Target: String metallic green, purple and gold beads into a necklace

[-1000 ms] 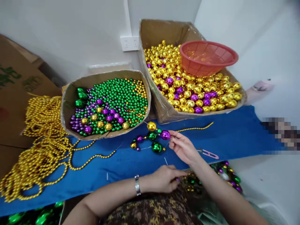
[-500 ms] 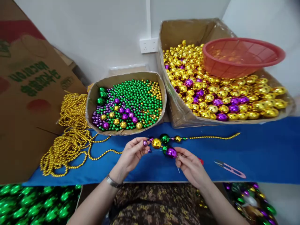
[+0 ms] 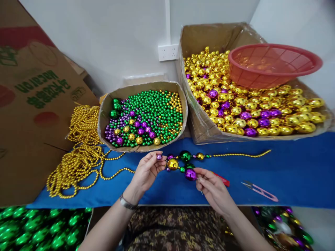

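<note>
While the left hand (image 3: 148, 171) pinches a small lilac bead (image 3: 159, 157) between thumb and fingers, the right hand (image 3: 216, 191) has its fingertips closed narrow just beside the large purple bead (image 3: 190, 174), seemingly on the thread (too thin to make out fully). Gold bead (image 3: 173, 164) and the purple one sit between the hands, over the blue cloth (image 3: 300, 167), in front of the smaller box (image 3: 115, 90). Behind them a row with a big green bead (image 3: 185, 156) runs right into a gold bead chain (image 3: 242, 155).

Handling, judged by looks: beads probably light plastic, hard, glossy, so slippery and apt to spin; the shiny coating may scratch. Thread likely limp, so it won't push, and loose beads could slide along it. Best hold: thread itself, fingertip pinch tight up against the purple bead; lilac bead across its middle, lightly, since a hard squeeze could shoot it out. Red object (image 3: 222, 179) lies partly behind the right hand; pink snips (image 3: 261, 192) farther right.
</note>
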The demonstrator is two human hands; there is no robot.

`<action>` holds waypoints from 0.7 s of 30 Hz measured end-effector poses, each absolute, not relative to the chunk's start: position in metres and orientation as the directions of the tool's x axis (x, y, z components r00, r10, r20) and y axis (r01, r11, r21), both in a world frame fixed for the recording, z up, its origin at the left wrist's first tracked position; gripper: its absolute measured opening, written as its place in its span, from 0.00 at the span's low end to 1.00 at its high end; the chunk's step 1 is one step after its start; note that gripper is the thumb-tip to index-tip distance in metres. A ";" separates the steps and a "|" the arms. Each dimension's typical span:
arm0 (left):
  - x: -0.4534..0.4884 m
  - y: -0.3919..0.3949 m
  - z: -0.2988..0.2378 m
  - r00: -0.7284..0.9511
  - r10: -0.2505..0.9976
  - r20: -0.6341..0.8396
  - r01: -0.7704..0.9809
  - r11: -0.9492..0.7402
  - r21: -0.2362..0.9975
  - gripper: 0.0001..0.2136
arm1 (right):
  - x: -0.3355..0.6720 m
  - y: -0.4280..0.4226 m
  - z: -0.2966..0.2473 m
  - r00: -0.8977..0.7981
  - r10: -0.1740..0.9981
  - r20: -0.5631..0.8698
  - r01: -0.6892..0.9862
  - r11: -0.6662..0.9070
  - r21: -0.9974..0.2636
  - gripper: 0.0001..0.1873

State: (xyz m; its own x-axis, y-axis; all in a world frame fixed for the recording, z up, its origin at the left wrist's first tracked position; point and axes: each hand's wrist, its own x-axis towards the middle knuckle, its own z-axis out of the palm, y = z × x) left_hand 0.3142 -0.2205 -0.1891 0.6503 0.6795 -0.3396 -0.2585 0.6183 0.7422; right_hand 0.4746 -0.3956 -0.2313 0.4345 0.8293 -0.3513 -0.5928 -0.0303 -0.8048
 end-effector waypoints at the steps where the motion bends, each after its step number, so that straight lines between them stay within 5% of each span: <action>1: 0.314 -0.221 -0.189 0.651 0.680 -0.337 -0.258 0.615 0.745 0.11 | 0.475 -0.396 -0.231 0.435 0.830 -0.350 -0.591 -0.030 -0.806 0.18; 10: 0.313 -0.223 -0.190 0.653 0.706 -0.272 -0.199 0.507 0.839 0.12 | 0.475 -0.397 -0.234 0.458 0.833 -0.309 -0.526 -0.026 -0.850 0.18; 21: 0.289 -0.223 -0.198 0.662 0.733 -0.159 0.090 0.133 0.987 0.10 | 0.460 -0.398 -0.267 0.523 0.825 -0.214 -0.148 -0.159 -0.976 0.17</action>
State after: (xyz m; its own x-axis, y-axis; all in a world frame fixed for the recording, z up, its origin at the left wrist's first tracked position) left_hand 0.2887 -0.2230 -0.1977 0.6618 0.7326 -0.1592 0.0898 0.1333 0.9870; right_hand 0.4596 -0.3978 -0.2673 0.5225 0.8253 -0.2139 -0.1484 -0.1590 -0.9761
